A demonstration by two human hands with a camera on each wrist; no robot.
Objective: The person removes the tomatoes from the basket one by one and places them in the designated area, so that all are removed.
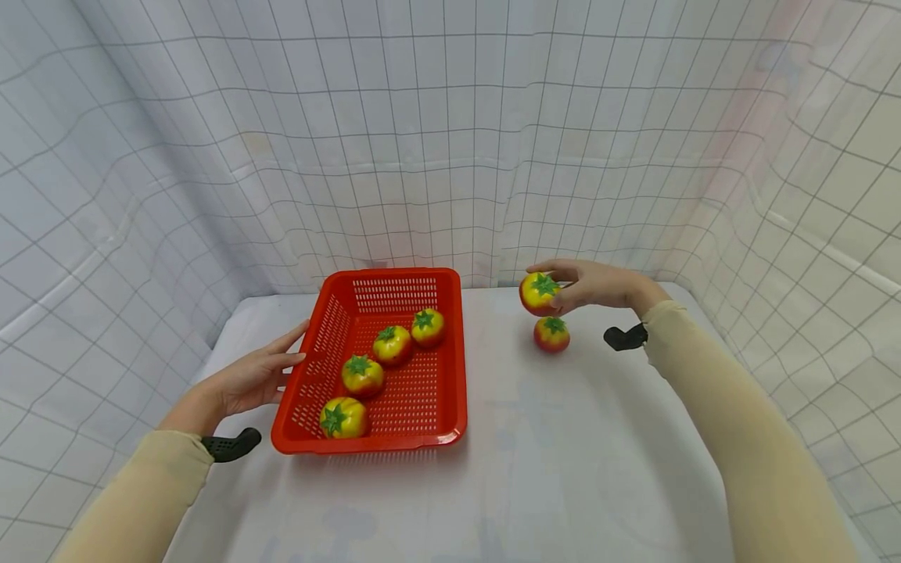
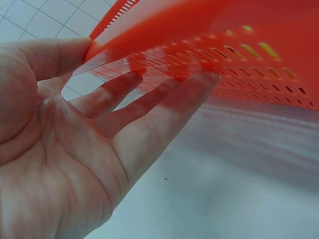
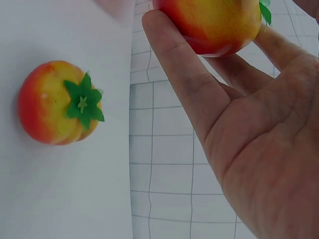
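Note:
A red plastic basket with slotted walls stands on the table, left of centre. Several yellow-and-red tomatoes with green star-shaped tops lie inside it in a slanting row. At the basket's left side, my left hand has its fingers spread, touching the rim and outer wall. In the left wrist view these fingers extend nearly straight under the rim. My right hand holds one tomato above the table between thumb and fingers. Another tomato sits on the table just below it.
A white cloth covers the table. White curtains with a dark grid hang behind the table and along both sides. Black wrist-worn pieces jut out beneath both wrists.

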